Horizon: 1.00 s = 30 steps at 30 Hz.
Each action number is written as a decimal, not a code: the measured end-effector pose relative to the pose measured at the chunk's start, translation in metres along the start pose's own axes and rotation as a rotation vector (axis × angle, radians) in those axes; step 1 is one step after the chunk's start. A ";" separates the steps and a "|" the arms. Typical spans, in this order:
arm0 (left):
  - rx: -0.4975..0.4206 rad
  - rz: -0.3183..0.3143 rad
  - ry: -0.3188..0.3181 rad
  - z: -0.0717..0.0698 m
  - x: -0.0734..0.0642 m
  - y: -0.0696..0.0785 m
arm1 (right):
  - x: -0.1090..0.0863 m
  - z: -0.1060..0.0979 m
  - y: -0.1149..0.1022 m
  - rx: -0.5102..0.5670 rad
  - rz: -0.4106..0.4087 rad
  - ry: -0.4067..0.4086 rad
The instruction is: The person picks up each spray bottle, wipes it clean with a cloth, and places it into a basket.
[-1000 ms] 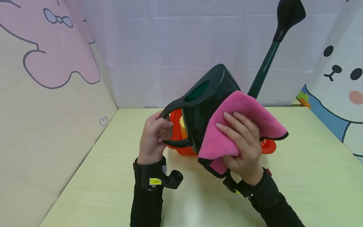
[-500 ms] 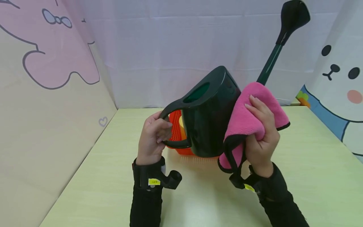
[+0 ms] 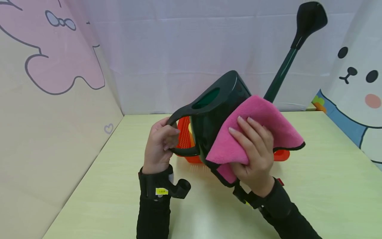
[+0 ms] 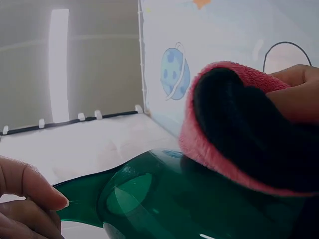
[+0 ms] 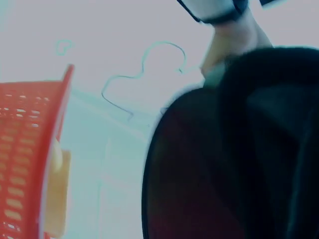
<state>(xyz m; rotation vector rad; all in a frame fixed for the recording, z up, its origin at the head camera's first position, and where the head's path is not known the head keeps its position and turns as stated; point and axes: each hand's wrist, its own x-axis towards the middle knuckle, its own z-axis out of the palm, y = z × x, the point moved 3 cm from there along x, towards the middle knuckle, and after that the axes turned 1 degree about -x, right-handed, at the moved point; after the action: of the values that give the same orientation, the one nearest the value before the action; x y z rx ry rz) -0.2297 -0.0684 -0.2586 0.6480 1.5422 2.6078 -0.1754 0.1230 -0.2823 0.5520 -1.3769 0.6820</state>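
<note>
A dark green watering can [image 3: 209, 122] is held tilted above the table, its long spout with a black rose [image 3: 310, 21] pointing up to the right. My left hand [image 3: 161, 142] grips the can's handle, fingers curled round it; in the left wrist view the fingertips show beside the green handle. With my right hand [image 3: 255, 152] I hold a pink cloth [image 3: 253, 122] with black edging against the can's right side, fingers spread over it and thumb beneath. The cloth hides the can's lower right side and the spout's base.
Behind the can, an orange-red plastic basket [image 3: 185, 136] stands on the pale table [image 3: 104, 189], mostly hidden. Something yellow is partly visible by the basket in the right wrist view [image 5: 57, 194]. A white curtain [image 3: 194, 49] hangs behind, with cartoon-printed panels on both sides.
My right hand moved the cloth right and up toward the spout, then back left and down onto the can's body. The left hand and the can have barely moved.
</note>
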 end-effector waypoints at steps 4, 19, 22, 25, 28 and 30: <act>0.023 -0.006 0.017 -0.002 -0.001 -0.005 | -0.013 0.009 -0.017 -0.065 -0.200 -0.128; -0.014 0.003 0.005 -0.009 -0.006 -0.013 | -0.017 0.008 -0.011 0.052 -0.211 -0.023; -0.023 0.014 0.000 -0.010 -0.005 -0.012 | -0.009 0.003 0.000 0.140 -0.043 0.105; -0.024 0.019 -0.002 -0.010 -0.005 -0.012 | -0.003 0.000 0.011 0.206 0.104 0.181; -0.018 0.018 0.002 -0.010 -0.006 -0.012 | -0.001 -0.003 0.022 0.254 0.205 0.214; -0.013 0.015 0.008 -0.010 -0.006 -0.011 | -0.001 -0.005 0.029 0.289 0.259 0.217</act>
<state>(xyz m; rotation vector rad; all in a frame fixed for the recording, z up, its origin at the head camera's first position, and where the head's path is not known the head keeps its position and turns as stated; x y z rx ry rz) -0.2300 -0.0727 -0.2744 0.6512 1.5270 2.6329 -0.1931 0.1470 -0.2847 0.5133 -1.1621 1.1305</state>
